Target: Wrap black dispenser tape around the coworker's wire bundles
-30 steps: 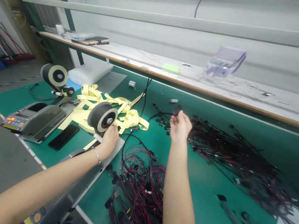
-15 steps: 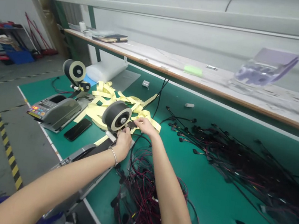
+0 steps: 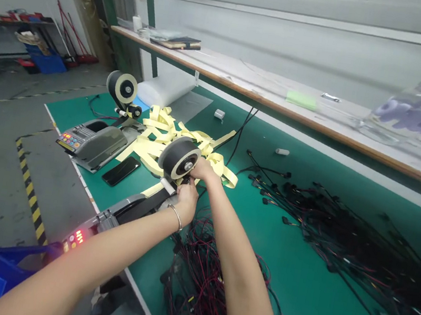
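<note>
A roll of black tape (image 3: 173, 161) stands on a tape dispenser (image 3: 137, 211) whose front panel glows red. My left hand (image 3: 186, 200), with a bracelet at the wrist, is closed just below the roll's right side, its fingertips pinching a dark bit that looks like the tape. My right hand (image 3: 203, 170) reaches in close behind the right side of the roll; its fingers are mostly hidden there. Loose yellow strips (image 3: 153, 140) lie heaped behind the roll. A white roller (image 3: 168, 186) sits under the roll, left of my left hand.
Another tape dispenser (image 3: 96, 142) with its own black roll (image 3: 120, 87) stands back left, a phone (image 3: 121, 171) beside it. Tangled red and black wires (image 3: 211, 280) lie under my right forearm. Black cable bundles (image 3: 335, 225) spread on the right. A shelf (image 3: 238, 84) overhangs the bench's back.
My right hand has moved in behind the roll, hiding its fingers. My left hand has stayed near the roller below the roll. The camera view has shifted, bringing the dispenser's lit panel into sight.
</note>
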Available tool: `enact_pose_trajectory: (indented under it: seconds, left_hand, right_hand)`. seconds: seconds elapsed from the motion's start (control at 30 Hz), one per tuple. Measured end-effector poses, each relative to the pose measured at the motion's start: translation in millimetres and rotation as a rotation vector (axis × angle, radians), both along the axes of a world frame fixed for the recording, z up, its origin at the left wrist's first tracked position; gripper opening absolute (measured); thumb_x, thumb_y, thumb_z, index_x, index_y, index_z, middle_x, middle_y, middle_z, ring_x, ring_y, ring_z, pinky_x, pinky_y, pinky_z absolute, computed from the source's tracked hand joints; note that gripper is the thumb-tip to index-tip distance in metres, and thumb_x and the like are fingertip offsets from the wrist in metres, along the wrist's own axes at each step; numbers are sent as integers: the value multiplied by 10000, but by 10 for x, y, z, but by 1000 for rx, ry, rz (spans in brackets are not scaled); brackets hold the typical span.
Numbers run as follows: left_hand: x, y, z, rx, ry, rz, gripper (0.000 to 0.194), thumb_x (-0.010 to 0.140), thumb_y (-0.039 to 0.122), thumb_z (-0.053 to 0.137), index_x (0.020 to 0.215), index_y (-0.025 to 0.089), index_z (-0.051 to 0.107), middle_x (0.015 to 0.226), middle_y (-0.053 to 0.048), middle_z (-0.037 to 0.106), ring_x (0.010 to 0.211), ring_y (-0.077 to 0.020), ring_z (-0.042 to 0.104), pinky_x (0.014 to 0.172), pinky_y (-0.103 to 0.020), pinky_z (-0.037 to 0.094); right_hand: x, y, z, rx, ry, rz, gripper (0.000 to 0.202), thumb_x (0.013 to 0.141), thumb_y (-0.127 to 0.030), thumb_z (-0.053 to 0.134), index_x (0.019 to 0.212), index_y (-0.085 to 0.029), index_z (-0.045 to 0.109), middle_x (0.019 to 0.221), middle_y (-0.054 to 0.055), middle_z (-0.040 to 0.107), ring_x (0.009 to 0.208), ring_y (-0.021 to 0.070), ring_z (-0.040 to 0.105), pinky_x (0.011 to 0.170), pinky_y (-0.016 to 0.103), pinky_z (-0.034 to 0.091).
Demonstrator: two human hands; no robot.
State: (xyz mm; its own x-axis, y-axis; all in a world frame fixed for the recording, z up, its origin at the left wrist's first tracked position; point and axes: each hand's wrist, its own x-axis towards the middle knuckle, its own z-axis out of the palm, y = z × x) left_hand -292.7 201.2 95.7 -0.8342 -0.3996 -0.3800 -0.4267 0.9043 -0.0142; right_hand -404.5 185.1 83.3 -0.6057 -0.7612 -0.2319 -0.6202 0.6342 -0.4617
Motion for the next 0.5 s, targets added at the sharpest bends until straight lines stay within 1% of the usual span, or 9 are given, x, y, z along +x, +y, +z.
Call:
enact_pose_trajectory:
  seconds: [0.07,0.1,0.17,0.27,0.33,0.37,0.43,0.5]
  left_hand:
    - [-11,-2,-25,5,11,10,560,790,-92,245,1339,-16,326,1056,-283,583,705,-188,623,541,-262,421]
    - [-16,-2,-38,7,15,13,566,791,-90,246,1345,1,325,1097,-286,564,701,-184,621,538,-263,421]
    - [-22,1,-60,10,20,15,571,797,-84,248,1350,31,330,1143,-281,542,697,-176,617,534,-261,422]
    - [-20,3,-85,17,10,18,558,798,-83,241,1329,29,372,1112,-271,556,704,-177,617,525,-255,418]
    - [-11,-3,-95,25,-3,21,568,784,-94,236,1327,11,367,1021,-252,593,724,-190,621,521,-251,414]
    - [-4,-8,-98,31,-10,22,583,773,-103,240,1339,-1,336,950,-235,613,725,-196,624,519,-250,412]
    - [19,-14,-92,45,-25,22,621,751,-119,255,1365,-27,247,805,-191,629,713,-207,628,519,-254,411]
    - [67,0,-65,65,-34,4,624,750,-114,266,1368,-48,212,733,-173,623,711,-221,634,521,-263,414]
  right_hand:
    - [40,9,46,54,70,-28,303,658,-224,688,948,-173,616,1043,144,571,1048,360,494,866,510,389]
    - [60,17,75,74,94,-41,370,659,-246,684,1012,-180,597,1101,161,538,1081,384,463,871,537,372]
    - [93,36,134,117,137,-45,482,650,-306,690,1100,-196,556,1168,173,489,1114,406,425,871,563,361]
    - [111,63,180,176,189,-5,649,597,-406,726,1176,-212,505,1216,170,451,1120,415,413,856,555,380]
    - [90,67,150,184,179,15,712,564,-442,743,1193,-216,497,1235,168,444,1094,406,444,839,531,400]
    - [72,63,114,172,155,1,723,549,-445,752,1189,-217,507,1238,166,449,1076,393,466,833,512,409]
    - [32,42,6,78,91,-71,691,522,-439,767,1138,-203,561,1193,159,498,1018,345,520,814,456,432]
    - [12,14,-129,-71,40,-143,576,510,-429,770,1015,-187,635,1047,127,591,923,276,572,769,377,458]
